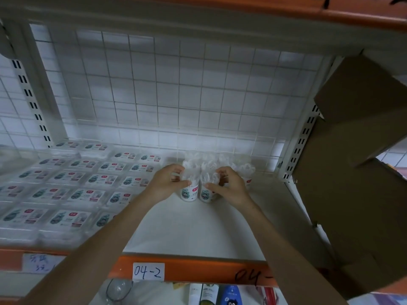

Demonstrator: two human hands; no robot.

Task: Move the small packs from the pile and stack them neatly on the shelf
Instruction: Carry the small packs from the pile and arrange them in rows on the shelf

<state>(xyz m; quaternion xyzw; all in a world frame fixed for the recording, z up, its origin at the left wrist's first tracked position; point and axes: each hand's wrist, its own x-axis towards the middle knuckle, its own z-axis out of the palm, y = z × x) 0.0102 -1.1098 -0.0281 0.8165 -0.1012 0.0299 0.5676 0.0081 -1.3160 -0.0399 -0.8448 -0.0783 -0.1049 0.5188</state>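
Note:
Two small clear packs with white bases and a cartoon label stand upright side by side on the white shelf (193, 227). My left hand (168, 182) grips the left pack (189, 190), thumb in front and fingers behind. The right pack (206, 191) is held the same way by my right hand (229, 186). Several more such packs (222, 160) stand behind them against the wire-grid back. Flat rectangular packs (72, 188) with the same label lie in neat rows over the shelf's left half.
An orange front rail carries a label reading 04-2 (148, 271). Large cardboard boxes (361, 172) lean in at the right, beyond the slotted upright (299, 146). Bottles (211, 293) stand on the lower shelf. An orange beam (242, 7) runs overhead.

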